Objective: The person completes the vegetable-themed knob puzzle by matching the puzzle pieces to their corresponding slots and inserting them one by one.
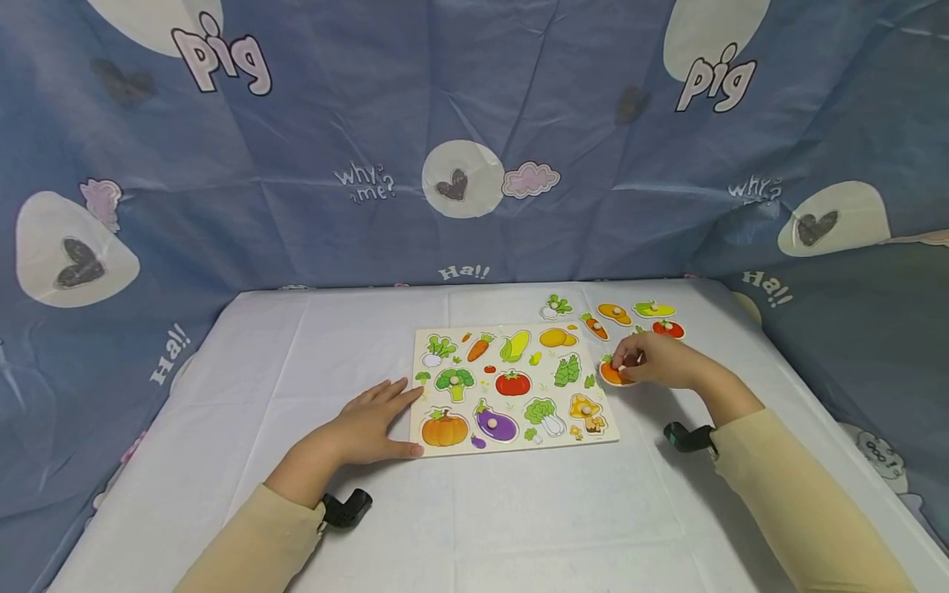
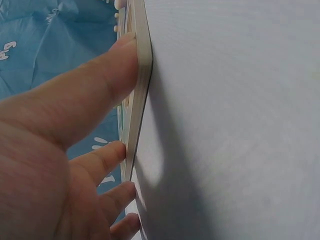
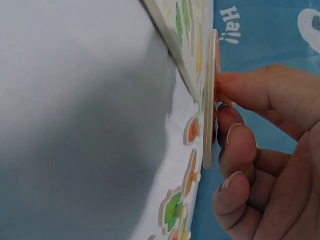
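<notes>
My right hand [image 1: 662, 361] pinches an orange pumpkin puzzle piece [image 1: 612, 375] by its knob, just past the right edge of the wooden vegetable puzzle board [image 1: 511, 449]. In the right wrist view the piece [image 3: 210, 100] stands edge-on, thumb and fingertips at its knob side. With fingers spread, my left hand [image 1: 378, 422] rests at the board's left edge, its thumb [image 2: 120, 70] on the near corner. Knobbed broccoli [image 1: 455, 382], eggplant [image 1: 495, 423] and mushroom [image 1: 586, 410] pieces sit in the board. Its pumpkin picture [image 1: 445, 429] shows at the near left.
Several loose knobbed pieces lie behind and right of the board: a radish [image 1: 554, 306], a carrot [image 1: 595, 326], a potato [image 1: 614, 313], a corn [image 1: 656, 309] and a tomato [image 1: 669, 329]. My right hand partly covers a green one. A blue printed cloth [image 1: 356, 231] hangs behind the white table [image 1: 519, 527].
</notes>
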Demonstrator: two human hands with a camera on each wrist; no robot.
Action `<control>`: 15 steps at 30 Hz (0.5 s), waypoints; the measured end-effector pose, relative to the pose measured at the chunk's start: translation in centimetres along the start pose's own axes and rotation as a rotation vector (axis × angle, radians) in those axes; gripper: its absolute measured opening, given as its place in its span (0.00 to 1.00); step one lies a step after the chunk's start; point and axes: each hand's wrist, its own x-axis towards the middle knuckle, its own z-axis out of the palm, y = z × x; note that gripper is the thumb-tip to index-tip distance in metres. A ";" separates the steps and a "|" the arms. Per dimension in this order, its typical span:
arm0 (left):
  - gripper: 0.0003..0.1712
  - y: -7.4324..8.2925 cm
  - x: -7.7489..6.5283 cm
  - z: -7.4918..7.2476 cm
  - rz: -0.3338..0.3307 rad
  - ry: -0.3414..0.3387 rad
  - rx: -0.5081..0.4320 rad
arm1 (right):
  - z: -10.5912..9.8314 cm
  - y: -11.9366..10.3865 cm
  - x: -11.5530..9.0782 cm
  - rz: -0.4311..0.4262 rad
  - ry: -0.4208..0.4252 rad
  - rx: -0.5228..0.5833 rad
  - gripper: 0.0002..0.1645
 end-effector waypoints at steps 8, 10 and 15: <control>0.56 0.1 -0.1 0.0 0.000 0.001 -0.003 | 0.5 -1.4 -0.4 -0.054 -0.025 0.008 0.04; 0.56 0.1 -0.1 0.0 -0.004 0.000 -0.003 | 0.7 -1.8 -0.4 -0.071 -0.028 0.008 0.05; 0.56 0.1 0.0 0.0 0.003 0.002 0.000 | 1.4 -3.2 -0.4 -0.119 -0.046 0.025 0.04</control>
